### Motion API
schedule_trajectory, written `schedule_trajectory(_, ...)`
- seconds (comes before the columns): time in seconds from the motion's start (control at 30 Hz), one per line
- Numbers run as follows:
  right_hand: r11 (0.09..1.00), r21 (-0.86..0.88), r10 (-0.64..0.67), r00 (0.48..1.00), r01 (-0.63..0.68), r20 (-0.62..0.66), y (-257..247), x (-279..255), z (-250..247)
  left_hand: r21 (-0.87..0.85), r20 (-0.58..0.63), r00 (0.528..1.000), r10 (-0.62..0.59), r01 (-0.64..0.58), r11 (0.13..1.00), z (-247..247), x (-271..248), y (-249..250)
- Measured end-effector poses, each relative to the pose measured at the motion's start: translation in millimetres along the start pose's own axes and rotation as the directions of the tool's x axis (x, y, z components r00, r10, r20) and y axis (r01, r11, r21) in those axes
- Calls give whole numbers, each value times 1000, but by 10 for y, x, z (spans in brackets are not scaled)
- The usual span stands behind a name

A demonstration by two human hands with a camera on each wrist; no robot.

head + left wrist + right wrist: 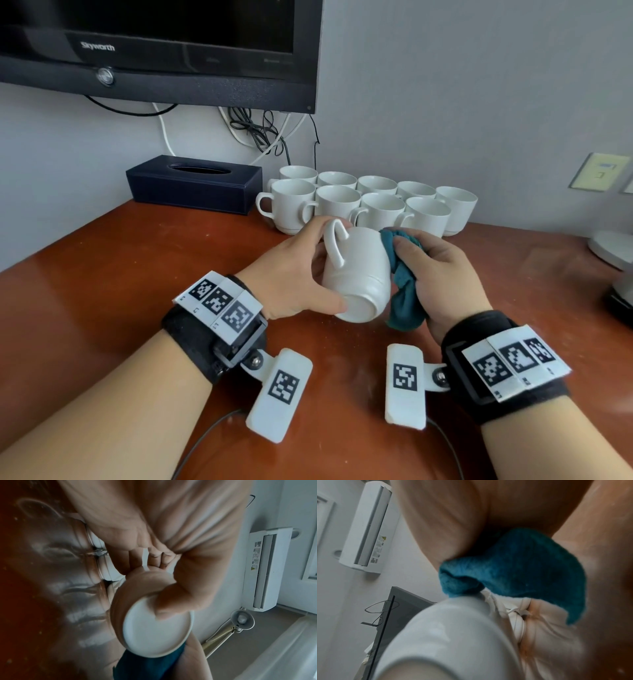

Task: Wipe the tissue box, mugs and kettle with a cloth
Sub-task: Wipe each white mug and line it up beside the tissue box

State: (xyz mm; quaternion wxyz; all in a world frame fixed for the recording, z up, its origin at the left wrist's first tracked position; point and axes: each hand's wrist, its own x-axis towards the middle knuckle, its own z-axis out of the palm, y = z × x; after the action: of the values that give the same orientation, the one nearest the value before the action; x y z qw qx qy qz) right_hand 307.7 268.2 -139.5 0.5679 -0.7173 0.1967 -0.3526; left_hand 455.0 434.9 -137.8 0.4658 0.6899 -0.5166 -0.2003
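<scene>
Head view: the left hand (294, 274) grips the tilted mug (359, 274) while the right hand (442, 277) clutches the cloth (404, 274) against its side; best turn the mug steadily under firm pressure.

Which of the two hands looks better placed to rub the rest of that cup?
The right hand, probably: it grips the blue cloth, which is pressed against the cup's side. The left hand holds the cup tilted above the table, thumb on its base.
</scene>
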Motion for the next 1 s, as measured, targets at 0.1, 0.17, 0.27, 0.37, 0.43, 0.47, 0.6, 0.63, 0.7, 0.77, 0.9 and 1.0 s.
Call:
schedule_trajectory(0.1,998,9,67,997,-67,42,19,20,17,-68,19,1000,-15,17,998,-6,-11,-25)
schedule_trajectory(0.17,997,20,75,994,-76,76,17,23,14,-75,41,999,-18,21,997,-10,-21,-18)
schedule_trajectory(0.27,997,-5,74,991,-73,111,28,19,-7,-82,79,997,5,1,997,-1,-43,18)
schedule_trajectory(0.37,996,-50,82,989,-76,121,26,18,-13,20,88,996,11,-13,1000,-5,-52,41)
schedule_trajectory(0.43,994,-86,77,991,-68,111,11,7,-7,153,99,995,-9,-6,988,-26,-47,53)
schedule_trajectory(0.47,993,-105,71,992,-60,105,0,-2,-4,215,108,994,-26,3,977,-35,-46,58)
schedule_trajectory(0.6,985,-169,51,993,-33,102,-37,-34,18,341,122,989,-83,37,939,-54,-44,64)
schedule_trajectory(0.63,984,-177,53,994,-34,99,-43,-37,20,356,120,989,-89,41,934,-59,-42,62)
schedule_trajectory(0.7,980,-193,58,994,-39,89,-49,-35,22,377,120,989,-91,40,925,-68,-38,70)
schedule_trajectory(0.77,977,-211,51,996,-33,78,-55,-36,24,391,115,989,-97,45,919,-69,-40,92)
schedule_trajectory(0.9,971,-239,26,998,-10,64,-65,-46,49,445,93,993,-77,28,895,-61,-38,134)
schedule_trajectory(1.0,964,-267,6,998,11,64,-63,-42,53,516,79,997,-18,-26,856,-38,-33,172)
